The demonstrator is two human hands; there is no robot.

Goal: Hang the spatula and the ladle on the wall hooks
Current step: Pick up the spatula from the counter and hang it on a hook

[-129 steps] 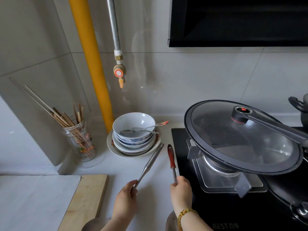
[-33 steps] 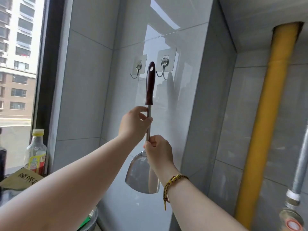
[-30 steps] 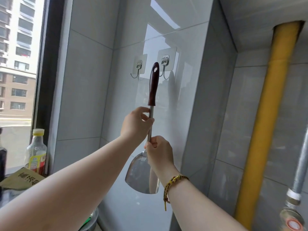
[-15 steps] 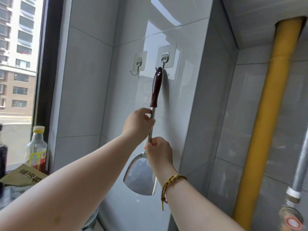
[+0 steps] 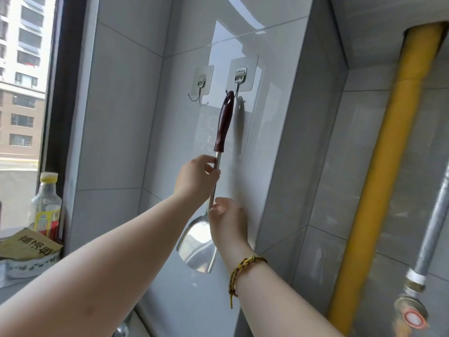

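Note:
The spatula (image 5: 223,122) has a dark red grip, a steel shaft and a shiny blade, and stands nearly upright against the grey tiled wall. My left hand (image 5: 198,177) pinches the shaft just below the red grip. My right hand (image 5: 227,223) holds the shaft right above the blade. The grip's top end, with its hanging hole, touches the left prong of the right wall hook (image 5: 240,80); I cannot tell if the prong is through the hole. The left wall hook (image 5: 200,86) is bare. I cannot make out the ladle.
A yellow pipe (image 5: 379,166) runs down the wall at right, with a grey pipe and red-capped valve (image 5: 411,316) beside it. On the window sill at left stand a plastic bottle (image 5: 46,205) and a printed packet (image 5: 26,249).
Both hands lifted the spatula from the counter to the wall. In the last second its grip tip moved from between the two hooks up and right onto the right hook.

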